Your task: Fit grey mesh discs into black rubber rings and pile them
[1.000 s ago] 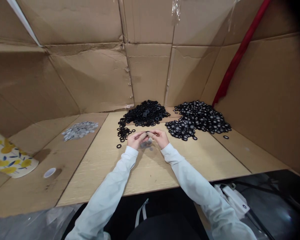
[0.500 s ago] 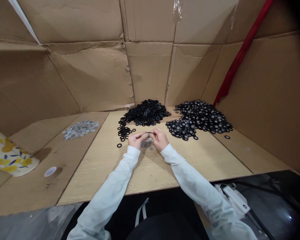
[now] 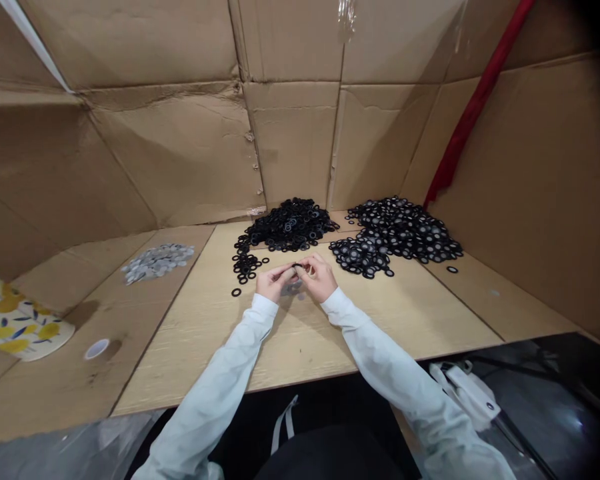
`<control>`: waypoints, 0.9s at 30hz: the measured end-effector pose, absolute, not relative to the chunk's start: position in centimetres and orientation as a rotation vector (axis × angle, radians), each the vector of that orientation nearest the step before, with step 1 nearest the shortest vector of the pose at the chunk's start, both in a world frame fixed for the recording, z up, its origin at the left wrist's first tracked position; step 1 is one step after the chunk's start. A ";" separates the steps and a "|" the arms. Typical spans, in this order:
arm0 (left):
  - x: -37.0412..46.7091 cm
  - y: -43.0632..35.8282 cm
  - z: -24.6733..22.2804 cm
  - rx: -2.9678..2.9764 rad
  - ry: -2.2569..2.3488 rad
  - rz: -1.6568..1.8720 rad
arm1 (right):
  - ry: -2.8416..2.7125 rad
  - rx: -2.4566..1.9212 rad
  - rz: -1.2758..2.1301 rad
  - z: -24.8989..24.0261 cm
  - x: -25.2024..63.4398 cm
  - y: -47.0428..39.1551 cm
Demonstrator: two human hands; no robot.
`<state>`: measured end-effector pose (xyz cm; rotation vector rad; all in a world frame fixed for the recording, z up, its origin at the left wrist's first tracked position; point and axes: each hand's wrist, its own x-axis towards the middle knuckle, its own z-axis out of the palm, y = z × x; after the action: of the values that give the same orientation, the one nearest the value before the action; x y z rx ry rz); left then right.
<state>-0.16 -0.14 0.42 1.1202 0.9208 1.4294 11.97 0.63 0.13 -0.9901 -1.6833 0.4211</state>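
Above the middle of the board, my left hand (image 3: 271, 283) and my right hand (image 3: 321, 277) meet, fingertips closed together on one small black ring (image 3: 297, 265). Fingers cover much of that ring, so whether a disc sits in it I cannot tell. A few clear grey discs (image 3: 293, 289) lie on the board just under my hands. Beyond them rises a heap of black rings (image 3: 295, 225), with loose ones spilling to its left. To the right spreads a larger pile of black rings with pale centres (image 3: 405, 230).
Pale discs (image 3: 157, 262) lie heaped at left. Nearer are a white round lid-like piece (image 3: 97, 349) and a lemon-patterned container (image 3: 25, 320). Cardboard walls (image 3: 295, 140) enclose the wooden board (image 3: 300, 360). Red cloth (image 3: 463, 133) hangs at right; a white device (image 3: 473, 397) sits below the board's edge.
Both hands stay together at the same spot, with small finger movements around the black ring, which shows a little more now. The view has shifted slightly.
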 end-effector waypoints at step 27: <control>0.2 -0.5 -0.7 1.455 1.238 1.652 | -1.701 -1.114 0.311 -0.2 11.4 0.3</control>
<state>0.17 -0.54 -0.73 1.4547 1.2384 1.6518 11.42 0.28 -0.18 -1.1144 -1.7011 0.3111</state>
